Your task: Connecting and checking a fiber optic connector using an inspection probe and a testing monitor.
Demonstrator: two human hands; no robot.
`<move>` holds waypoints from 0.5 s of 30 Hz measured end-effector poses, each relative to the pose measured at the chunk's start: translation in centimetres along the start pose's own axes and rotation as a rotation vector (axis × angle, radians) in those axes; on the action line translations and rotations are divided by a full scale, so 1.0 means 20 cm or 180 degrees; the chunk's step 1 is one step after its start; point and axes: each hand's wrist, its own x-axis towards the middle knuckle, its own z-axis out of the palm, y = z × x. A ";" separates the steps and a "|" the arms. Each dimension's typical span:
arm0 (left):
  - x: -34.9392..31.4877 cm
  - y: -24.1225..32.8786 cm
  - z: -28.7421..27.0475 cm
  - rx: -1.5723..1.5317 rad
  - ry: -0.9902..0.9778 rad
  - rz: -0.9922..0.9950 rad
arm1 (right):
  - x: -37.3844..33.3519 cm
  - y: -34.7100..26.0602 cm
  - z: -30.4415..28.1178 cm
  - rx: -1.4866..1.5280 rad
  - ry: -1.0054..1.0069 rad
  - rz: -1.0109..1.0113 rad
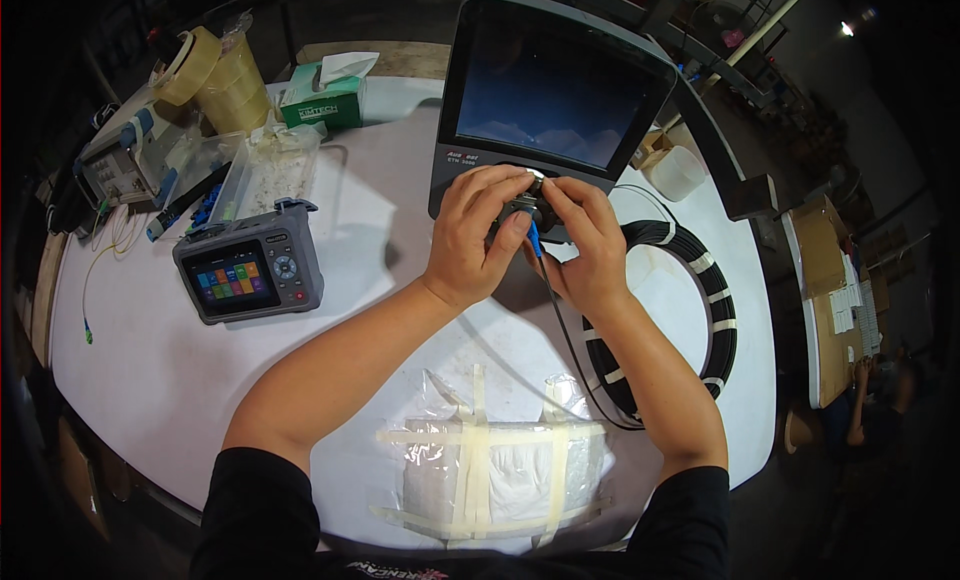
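Both my hands meet at the front of a dark grey desktop instrument (448,145) with a large screen. My left hand (470,235) is closed, its thumb against a blue fiber optic connector (534,242) and its fingertips on a small round metal fitting (537,180). My right hand (592,250) closes in from the other side, index fingertip on that fitting and thumb beside the connector's boot. The fingers partly hide the connector's front end. A thin black cable (562,325) runs from the connector down toward a coil of black cable (724,310) at the right.
A grey handheld tester (305,255) with a lit screen stands left. Behind it are a clear plastic tray (240,195), a green tissue box (335,105), tape rolls (232,85) and another instrument (125,165). A taped clear sheet (490,480) covers the near table; a white cup-like container (680,173) stands back right.
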 end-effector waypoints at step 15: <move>0.01 0.01 0.00 0.0119 -0.0050 0.0055 | 0.01 -0.02 -0.01 0.0037 0.0053 -0.0097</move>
